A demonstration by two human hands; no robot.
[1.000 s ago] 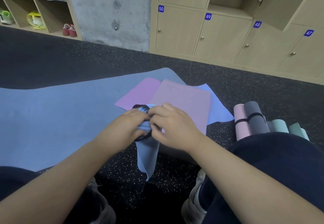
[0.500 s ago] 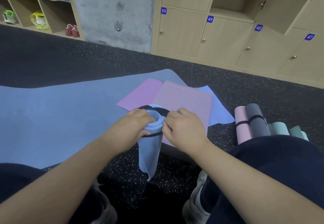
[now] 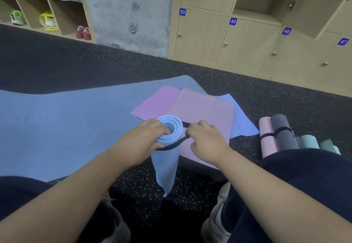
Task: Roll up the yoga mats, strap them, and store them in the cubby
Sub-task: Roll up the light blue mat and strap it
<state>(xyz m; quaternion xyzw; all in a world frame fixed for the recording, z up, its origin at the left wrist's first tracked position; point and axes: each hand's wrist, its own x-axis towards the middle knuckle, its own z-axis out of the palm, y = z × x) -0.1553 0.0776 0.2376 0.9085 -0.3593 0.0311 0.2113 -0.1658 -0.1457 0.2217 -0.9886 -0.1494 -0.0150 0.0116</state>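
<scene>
- Our left hand [image 3: 142, 141] wraps its fingers [image 3: 160, 128] around the top of a light blue rolled mat [image 3: 167, 147], held upright above the floor with its spiral end facing us; the loose outer flap hangs down toward our feet.
- Our right hand [image 3: 206, 142] pinches the black strap [image 3: 172, 146], which loops around the roll just below its rim and runs to our curled fingers on the right.
- We judge the strapping of this mat under way, not finished: the band sits slack and high, and the flap is unsecured.
- Near right, beside our knee, lies a row of finished rolls [image 3: 297, 140]; a pink and a grey one share a black band, with greenish ones beyond.
- Left to do, as we read it: two pink mats [image 3: 190, 103] and a blue sheet lie flat on a large blue-grey mat [image 3: 66, 124] spread over the dark speckled floor [image 3: 133, 185].
- Far right, numbered wooden lockers [image 3: 247, 43] line the wall, one compartment open; nothing is stored there that we can see.
- Far left, shoe cubbies [image 3: 38, 10] flank a concrete pillar [image 3: 129, 10].
</scene>
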